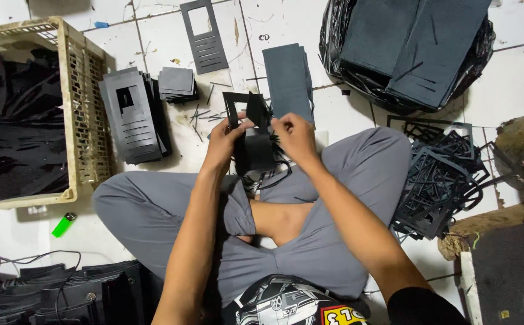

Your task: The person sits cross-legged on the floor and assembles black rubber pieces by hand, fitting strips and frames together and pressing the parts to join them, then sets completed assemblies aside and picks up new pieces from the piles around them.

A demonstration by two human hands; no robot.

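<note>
I sat on a white tiled floor. At ten o'clock a beige slotted crate rested on it, a green lighter at eight. Stacks of dark cut-out panels lay at eleven, plain dark sheets at twelve, a black bag at one, tangled offcut frames at three.

black die-cut sheet, beige crate, green lighter, grey trousers

Small floor workshop, piecework setup on white tiled floor. Stacks of die-cut black sheets at 10 o'clock, plastic crate of offcuts at 9, scrap frames at 3.
</note>
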